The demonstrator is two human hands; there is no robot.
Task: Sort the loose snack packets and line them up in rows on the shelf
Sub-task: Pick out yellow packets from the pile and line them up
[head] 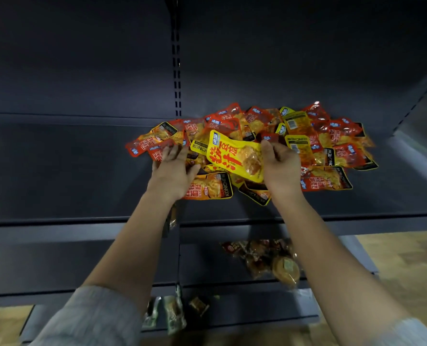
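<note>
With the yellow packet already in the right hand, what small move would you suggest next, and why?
Probably carry the yellow packet in the right hand leftward to the bare shelf to start a row; the left hand only rests on the unsorted pile.

A shop: dark metal shelving (pixel 82 171) with slotted upright (pixel 177 78), tiers stocked with snack packets (pixel 307 136)

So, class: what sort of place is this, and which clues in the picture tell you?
Probably a shop aisle: dark metal shelves on a slotted upright, with a pile of snack packets.
</note>
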